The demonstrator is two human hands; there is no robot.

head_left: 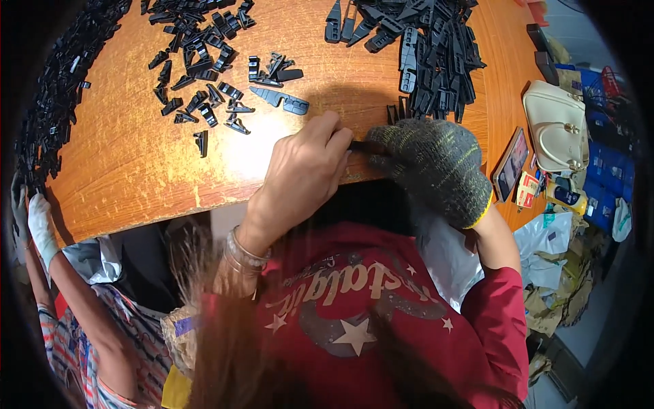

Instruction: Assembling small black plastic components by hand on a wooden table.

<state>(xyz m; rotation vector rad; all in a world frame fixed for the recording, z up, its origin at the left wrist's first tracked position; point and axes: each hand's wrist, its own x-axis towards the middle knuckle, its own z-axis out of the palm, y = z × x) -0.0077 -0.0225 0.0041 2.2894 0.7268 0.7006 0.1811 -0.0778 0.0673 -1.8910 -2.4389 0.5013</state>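
Over the table's near edge, both hands are closed on a small dark plastic piece [364, 146], mostly hidden by the fingers. My left hand [303, 160] is bare, with bracelets at the wrist, and pinches its left end. A grey knit glove with a yellow cuff covers my right hand [436, 167], curled round the other end. Just beyond my left hand lies a flat, notched black plastic piece [279, 100]. Loose black clips [208, 114] are scattered farther left. Past my right hand rises a pile of long black plastic pieces [436, 68].
The wooden table [136, 163] curves along my front. A large heap of small black parts [51, 102] covers its left side, where a co-worker's gloved hands [41, 221] reach in. To the right are a cream handbag [557, 126], a phone-like flat object [511, 163] and a bottle [567, 196].
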